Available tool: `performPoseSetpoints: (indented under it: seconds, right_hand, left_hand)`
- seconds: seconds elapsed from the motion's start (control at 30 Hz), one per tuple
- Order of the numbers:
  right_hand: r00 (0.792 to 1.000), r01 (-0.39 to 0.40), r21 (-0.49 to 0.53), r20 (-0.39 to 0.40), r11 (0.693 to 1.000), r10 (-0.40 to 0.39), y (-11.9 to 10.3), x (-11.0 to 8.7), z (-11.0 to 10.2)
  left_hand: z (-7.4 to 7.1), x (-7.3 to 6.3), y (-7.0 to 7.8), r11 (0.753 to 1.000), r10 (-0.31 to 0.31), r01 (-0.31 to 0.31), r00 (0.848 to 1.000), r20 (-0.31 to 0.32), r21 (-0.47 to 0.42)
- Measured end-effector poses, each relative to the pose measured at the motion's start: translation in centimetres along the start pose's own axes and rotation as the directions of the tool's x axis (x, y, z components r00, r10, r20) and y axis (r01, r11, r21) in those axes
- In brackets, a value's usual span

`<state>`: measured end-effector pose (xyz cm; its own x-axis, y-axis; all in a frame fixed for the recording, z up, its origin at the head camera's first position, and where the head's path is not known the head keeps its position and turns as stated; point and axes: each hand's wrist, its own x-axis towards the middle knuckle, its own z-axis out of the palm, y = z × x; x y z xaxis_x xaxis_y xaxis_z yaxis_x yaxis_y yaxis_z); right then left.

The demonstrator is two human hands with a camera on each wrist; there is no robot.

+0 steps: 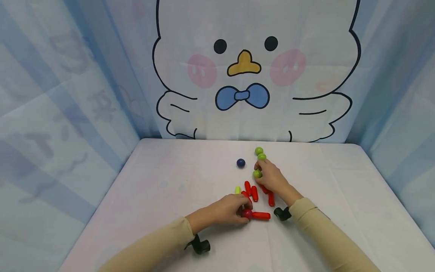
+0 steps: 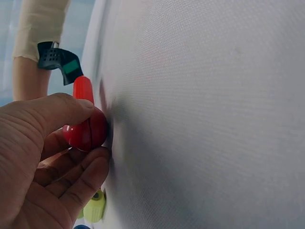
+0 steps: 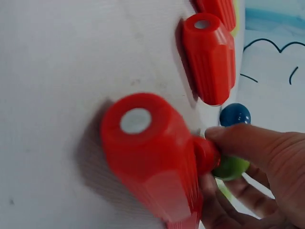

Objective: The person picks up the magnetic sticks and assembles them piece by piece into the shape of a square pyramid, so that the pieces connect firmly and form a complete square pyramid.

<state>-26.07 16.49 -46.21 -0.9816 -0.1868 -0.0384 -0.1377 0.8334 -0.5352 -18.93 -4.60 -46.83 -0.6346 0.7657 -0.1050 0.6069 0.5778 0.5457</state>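
Note:
My left hand (image 1: 231,209) pinches a shiny red ball (image 2: 93,131) between thumb and fingers, low over the table. A red rod (image 1: 261,216) meets the ball's right side, lying level. Farther forward, my right hand (image 1: 272,177) has its thumb and fingers around a green ball (image 1: 257,174). A red rod (image 3: 205,155) comes right up to that ball, partly behind the thumb, and another faceted red rod (image 3: 143,157) with a pale round end lies nearer the wrist. Two more green balls (image 1: 259,151) sit just beyond the right fingertips.
Between the hands lie several red rods (image 1: 255,193) and a yellow-green rod (image 1: 237,190). A dark blue ball (image 1: 241,163) rests left of the right hand. Black wrist cameras (image 1: 200,245) hang below both sleeves. Behind the white table (image 1: 153,181) hangs a cartoon-printed curtain (image 1: 244,121).

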Motion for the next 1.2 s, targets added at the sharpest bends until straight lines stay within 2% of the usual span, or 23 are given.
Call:
performPoseSetpoints:
  seconds: [0.2, 0.37, 0.7, 0.93, 1.2]
  right_hand:
    - [0.988, 0.039, 0.002, -0.147, 0.999, -0.039, 0.1, -0.3, 0.0]
    - [0.982, 0.016, 0.051, -0.187, 0.999, -0.006, 0.2, -0.6, -0.3]
    - [0.985, -0.013, 0.065, -0.170, 0.998, 0.024, 1.1, -2.4, -1.4]
    - [0.988, 0.001, 0.027, -0.153, 1.000, 0.003, 1.7, -4.4, -2.3]
    - [0.996, 0.014, 0.021, -0.084, 1.000, -0.012, 1.6, -6.9, -2.8]
  left_hand:
    - [-0.1, 0.1, 0.1, 1.000, 0.009, -0.009, 1.000, -0.002, 0.004]
    - [0.1, 0.1, 0.1, 1.000, 0.007, -0.007, 1.000, -0.007, 0.003]
    - [0.1, 0.2, 0.0, 1.000, -0.016, 0.016, 1.000, 0.004, -0.010]
    - [0.1, 0.1, 0.1, 1.000, -0.022, 0.022, 1.000, 0.008, -0.020]
    - [0.1, -0.1, 0.0, 1.000, -0.013, 0.013, 1.000, 0.000, -0.005]
